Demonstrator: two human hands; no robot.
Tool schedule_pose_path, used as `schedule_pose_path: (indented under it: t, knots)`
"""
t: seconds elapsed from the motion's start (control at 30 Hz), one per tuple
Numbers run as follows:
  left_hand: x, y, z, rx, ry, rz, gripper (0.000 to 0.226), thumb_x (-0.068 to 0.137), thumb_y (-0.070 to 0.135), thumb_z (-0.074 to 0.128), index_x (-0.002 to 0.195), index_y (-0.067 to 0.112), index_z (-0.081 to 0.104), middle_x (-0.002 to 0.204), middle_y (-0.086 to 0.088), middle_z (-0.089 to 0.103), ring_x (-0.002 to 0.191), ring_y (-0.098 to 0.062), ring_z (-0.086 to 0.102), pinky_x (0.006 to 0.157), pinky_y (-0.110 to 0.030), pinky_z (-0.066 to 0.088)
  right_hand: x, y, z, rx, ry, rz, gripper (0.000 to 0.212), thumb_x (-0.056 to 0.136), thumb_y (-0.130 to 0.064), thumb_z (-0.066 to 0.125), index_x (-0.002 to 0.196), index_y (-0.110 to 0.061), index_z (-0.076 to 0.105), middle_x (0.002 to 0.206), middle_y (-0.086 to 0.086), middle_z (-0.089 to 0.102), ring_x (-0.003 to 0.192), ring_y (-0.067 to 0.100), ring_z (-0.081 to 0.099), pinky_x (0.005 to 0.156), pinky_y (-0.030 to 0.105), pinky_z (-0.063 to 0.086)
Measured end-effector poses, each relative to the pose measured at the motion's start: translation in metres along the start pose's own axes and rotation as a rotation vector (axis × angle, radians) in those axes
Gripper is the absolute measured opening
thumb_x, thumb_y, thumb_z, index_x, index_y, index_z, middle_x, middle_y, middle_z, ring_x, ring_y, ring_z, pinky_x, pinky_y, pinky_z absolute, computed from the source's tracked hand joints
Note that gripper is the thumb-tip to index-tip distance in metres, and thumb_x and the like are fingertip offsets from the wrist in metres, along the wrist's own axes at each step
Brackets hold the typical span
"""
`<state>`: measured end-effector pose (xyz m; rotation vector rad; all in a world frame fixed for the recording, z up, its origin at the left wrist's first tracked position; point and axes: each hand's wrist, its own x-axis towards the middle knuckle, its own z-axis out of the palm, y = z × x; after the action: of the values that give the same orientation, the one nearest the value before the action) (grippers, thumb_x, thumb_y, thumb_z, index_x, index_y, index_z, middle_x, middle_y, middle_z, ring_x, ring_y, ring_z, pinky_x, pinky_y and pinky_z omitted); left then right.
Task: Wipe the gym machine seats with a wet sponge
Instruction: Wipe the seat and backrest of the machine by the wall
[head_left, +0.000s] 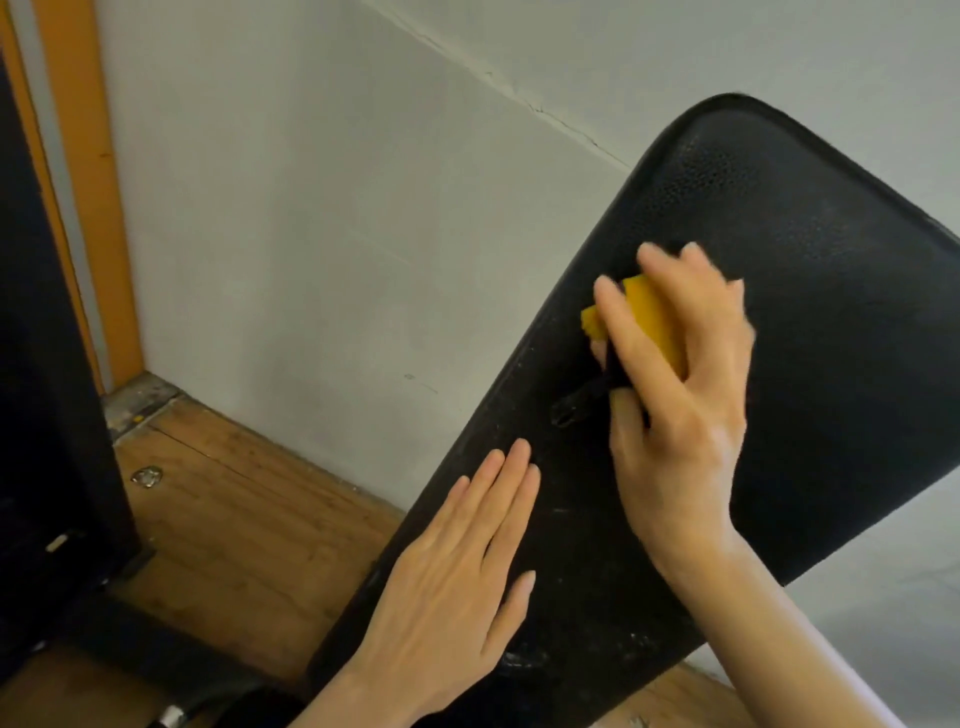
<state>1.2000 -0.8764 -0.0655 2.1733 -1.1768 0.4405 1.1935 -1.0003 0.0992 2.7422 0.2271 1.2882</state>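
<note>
A black padded gym seat (810, 322) slants across the right half of the view, its textured surface marked with pale scuffs and a small tear near the middle. My right hand (680, 395) grips a yellow sponge (649, 317) and presses it against the pad's middle. The fingers cover most of the sponge. My left hand (462, 587) lies flat with straight fingers on the pad's lower left edge.
A grey-white wall (322, 218) stands right behind the pad. A wooden floor (244, 509) runs below it. A black machine frame (47, 415) fills the left edge, beside an orange door frame (83, 156). A metal tube (171, 717) shows at the bottom.
</note>
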Motion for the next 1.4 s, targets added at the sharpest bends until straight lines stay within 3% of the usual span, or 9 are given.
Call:
schedule_pose_path:
  t: [0.1, 0.23, 0.37, 0.53, 0.7, 0.93, 1.13, 1.3, 1.4]
  knots:
    - [-0.002, -0.004, 0.004, 0.021, 0.003, 0.006, 0.075, 0.098, 0.042, 0.042, 0.159, 0.012, 0.011, 0.168, -0.007, 0.003, 0.154, -0.019, 0.009, 0.117, -0.041, 0.023, -0.027, 0.008, -0.005, 0.000, -0.228, -0.206, 0.035, 0.101, -0.010, 0.046, 0.136, -0.005, 0.049, 0.145, 0.010, 0.042, 0.143, 0.032, 0.028, 0.119, 0.049, 0.014]
    - [-0.001, -0.002, 0.006, 0.064, 0.001, 0.004, 0.079, 0.099, 0.044, 0.041, 0.159, 0.007, 0.007, 0.167, -0.012, 0.002, 0.154, -0.024, 0.009, 0.122, -0.037, 0.019, -0.018, 0.002, -0.006, 0.029, -0.133, -0.053, 0.034, 0.098, -0.002, 0.046, 0.131, 0.003, 0.053, 0.140, 0.015, 0.048, 0.141, 0.035, 0.032, 0.119, 0.052, 0.012]
    - [0.000, -0.003, 0.008, 0.056, 0.035, 0.018, 0.082, 0.098, 0.046, 0.039, 0.158, 0.010, -0.004, 0.162, -0.005, 0.006, 0.149, -0.020, 0.013, 0.121, -0.036, 0.018, 0.005, -0.021, 0.025, -0.143, -0.297, -0.331, 0.038, 0.097, -0.005, 0.048, 0.134, 0.000, 0.053, 0.141, 0.015, 0.050, 0.139, 0.035, 0.034, 0.120, 0.047, 0.012]
    - [0.002, -0.002, 0.009, 0.061, 0.033, 0.025, 0.060, 0.094, 0.046, 0.042, 0.139, 0.008, 0.053, 0.156, -0.009, 0.024, 0.145, -0.021, 0.018, 0.117, -0.038, 0.026, -0.019, -0.009, -0.007, -0.301, -0.476, -0.461, 0.046, 0.095, -0.008, 0.041, 0.141, -0.005, 0.045, 0.149, 0.011, 0.041, 0.144, 0.030, 0.025, 0.121, 0.046, 0.005]
    - [0.000, -0.001, 0.009, 0.108, 0.020, 0.006, 0.080, 0.098, 0.047, 0.040, 0.159, 0.005, 0.009, 0.167, -0.014, 0.003, 0.152, -0.025, 0.010, 0.123, -0.038, 0.017, 0.059, -0.016, 0.001, -0.482, -0.375, -0.259, 0.033, 0.097, -0.008, 0.049, 0.129, -0.002, 0.056, 0.130, 0.016, 0.057, 0.136, 0.035, 0.039, 0.120, 0.050, 0.010]
    - [0.001, 0.001, 0.013, 0.069, 0.018, -0.001, 0.085, 0.095, 0.050, 0.042, 0.158, 0.005, 0.008, 0.167, -0.012, 0.004, 0.152, -0.025, 0.011, 0.122, -0.039, 0.019, 0.006, 0.005, -0.040, -0.342, -0.515, -0.380, 0.041, 0.098, -0.013, 0.040, 0.136, 0.000, 0.051, 0.146, 0.015, 0.045, 0.142, 0.033, 0.031, 0.119, 0.052, 0.017]
    - [-0.001, 0.002, 0.012, 0.056, 0.014, -0.018, 0.087, 0.094, 0.052, 0.043, 0.158, 0.005, 0.009, 0.167, -0.012, 0.003, 0.151, -0.025, 0.012, 0.120, -0.039, 0.016, 0.039, -0.028, 0.015, -0.437, -0.453, -0.365, 0.033, 0.093, -0.009, 0.052, 0.125, 0.000, 0.059, 0.131, 0.017, 0.057, 0.134, 0.035, 0.042, 0.118, 0.047, 0.017]
    - [0.000, 0.003, 0.012, 0.032, 0.032, -0.007, 0.084, 0.095, 0.051, 0.042, 0.158, 0.007, 0.009, 0.167, -0.012, 0.006, 0.151, -0.024, 0.015, 0.121, -0.038, 0.018, 0.002, 0.001, -0.025, -0.333, -0.519, -0.431, 0.050, 0.094, -0.004, 0.052, 0.143, -0.003, 0.043, 0.153, 0.013, 0.035, 0.145, 0.031, 0.023, 0.120, 0.049, 0.015]
    - [-0.001, 0.006, 0.011, 0.009, 0.064, -0.035, 0.084, 0.096, 0.051, 0.042, 0.158, 0.006, 0.009, 0.166, -0.012, 0.008, 0.150, -0.025, 0.019, 0.121, -0.038, 0.022, 0.005, -0.016, -0.011, -0.402, -0.526, -0.376, 0.047, 0.090, -0.008, 0.056, 0.137, -0.002, 0.051, 0.146, 0.016, 0.045, 0.141, 0.033, 0.032, 0.118, 0.049, 0.017]
